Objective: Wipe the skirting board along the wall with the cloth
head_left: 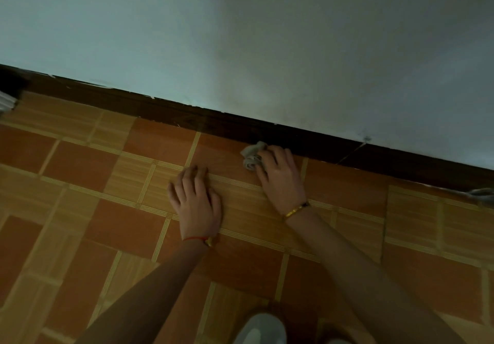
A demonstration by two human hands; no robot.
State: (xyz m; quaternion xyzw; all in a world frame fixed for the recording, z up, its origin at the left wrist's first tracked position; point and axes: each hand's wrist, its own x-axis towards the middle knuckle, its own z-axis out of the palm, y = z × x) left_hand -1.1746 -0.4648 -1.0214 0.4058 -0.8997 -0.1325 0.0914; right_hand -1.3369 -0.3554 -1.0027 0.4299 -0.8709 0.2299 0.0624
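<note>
Fingers (pixel 278 156) of the right hand (pixel 280 175) are curled together around a crumpled grey cloth (pixel 252 156), bunching it into a wad so it can be pushed along a narrow surface. That cloth sits at the foot of the dark brown skirting board (pixel 187 119), touching or almost touching its lower edge where it meets the floor; the dim light makes the exact contact hard to judge. A gold bracelet (pixel 295 211) circles the right wrist. Just beside it, the left hand (pixel 195 199) lies flat on the floor with fingers spread apart and holding nothing, apparently propping the crouching person's weight while the other arm reaches forward. A red thread (pixel 193 239) is tied round the left wrist. Orange and tan patterned floor tiles (pixel 80 162) run up to the board, and a pale wall (pixel 240 36) rises above it. The board stretches away to both sides, so much of it likely remains to be wiped
</note>
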